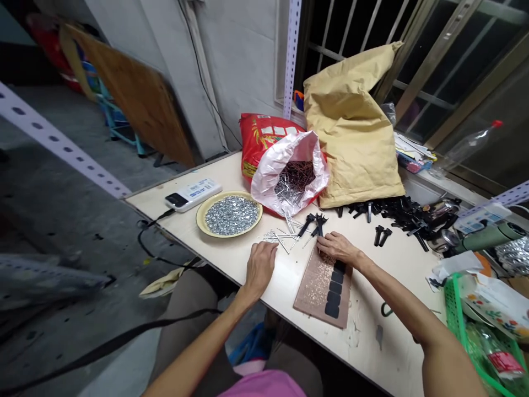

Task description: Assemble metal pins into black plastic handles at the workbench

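My left hand (261, 268) rests on the table with its fingers bent together beside small clear or silvery bits (270, 236) and thin metal pins (281, 242). What its fingertips hold, if anything, is hidden. My right hand (338, 247) lies over the top of a brown board (312, 286), fingers closed on the lower end of a black plastic part (319, 223). A similar black part (306, 225) lies just left of it. Black rounded patches (334, 295) run down the board's right side, and pale crumbs speckle its middle.
A yellow dish of small metal pieces (231, 215) stands left, near a white power bank (193, 194). Behind are an opened red bag of pins (264, 138) and a tan paper sack (355, 138). Black parts (407, 218) pile right, beyond a green basket (452, 309).
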`<state>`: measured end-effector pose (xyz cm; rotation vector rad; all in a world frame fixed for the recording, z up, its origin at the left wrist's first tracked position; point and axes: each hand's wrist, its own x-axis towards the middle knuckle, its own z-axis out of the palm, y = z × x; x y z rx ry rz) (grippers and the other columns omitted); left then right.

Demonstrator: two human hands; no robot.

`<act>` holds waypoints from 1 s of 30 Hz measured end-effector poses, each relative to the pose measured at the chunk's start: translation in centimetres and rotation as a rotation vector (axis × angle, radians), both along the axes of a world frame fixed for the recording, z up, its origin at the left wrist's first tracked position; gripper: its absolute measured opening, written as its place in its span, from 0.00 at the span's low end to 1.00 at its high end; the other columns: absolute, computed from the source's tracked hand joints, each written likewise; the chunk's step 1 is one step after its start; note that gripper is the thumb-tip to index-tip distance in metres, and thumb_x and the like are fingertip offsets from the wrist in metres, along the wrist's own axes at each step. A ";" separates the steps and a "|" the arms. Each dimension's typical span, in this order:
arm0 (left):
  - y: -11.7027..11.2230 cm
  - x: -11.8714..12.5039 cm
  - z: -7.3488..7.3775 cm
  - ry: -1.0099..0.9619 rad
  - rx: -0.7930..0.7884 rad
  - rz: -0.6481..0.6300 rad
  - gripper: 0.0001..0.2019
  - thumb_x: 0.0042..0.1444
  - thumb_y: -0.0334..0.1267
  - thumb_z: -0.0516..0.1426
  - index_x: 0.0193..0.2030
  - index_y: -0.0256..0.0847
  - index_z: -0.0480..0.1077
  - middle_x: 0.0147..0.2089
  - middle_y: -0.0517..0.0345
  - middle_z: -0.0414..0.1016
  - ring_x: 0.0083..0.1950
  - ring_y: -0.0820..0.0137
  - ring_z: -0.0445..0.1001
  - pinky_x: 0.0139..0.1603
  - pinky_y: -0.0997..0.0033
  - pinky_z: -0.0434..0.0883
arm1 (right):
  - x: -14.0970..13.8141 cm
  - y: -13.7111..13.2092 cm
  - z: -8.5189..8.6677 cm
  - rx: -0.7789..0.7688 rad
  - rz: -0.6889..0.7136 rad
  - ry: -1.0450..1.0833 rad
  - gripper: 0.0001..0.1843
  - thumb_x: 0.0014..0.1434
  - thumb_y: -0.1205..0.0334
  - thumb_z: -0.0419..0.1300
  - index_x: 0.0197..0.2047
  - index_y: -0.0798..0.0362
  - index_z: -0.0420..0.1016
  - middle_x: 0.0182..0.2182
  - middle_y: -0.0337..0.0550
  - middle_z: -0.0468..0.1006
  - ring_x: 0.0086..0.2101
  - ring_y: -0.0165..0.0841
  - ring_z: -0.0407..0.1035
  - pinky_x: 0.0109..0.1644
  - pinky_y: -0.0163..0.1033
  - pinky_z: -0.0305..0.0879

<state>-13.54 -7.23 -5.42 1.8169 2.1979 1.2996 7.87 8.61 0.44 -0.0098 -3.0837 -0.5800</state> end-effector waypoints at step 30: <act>2.8 2.2 5.6 -1.556 -0.414 -0.411 0.17 0.37 0.45 0.68 0.24 0.36 0.68 0.23 0.61 0.69 0.24 0.77 0.65 0.27 0.76 0.65 | -2.0 -9.3 1.1 -0.838 -0.549 0.847 0.11 0.63 0.63 0.52 0.39 0.51 0.76 0.29 0.42 0.73 0.32 0.33 0.70 0.36 0.38 0.69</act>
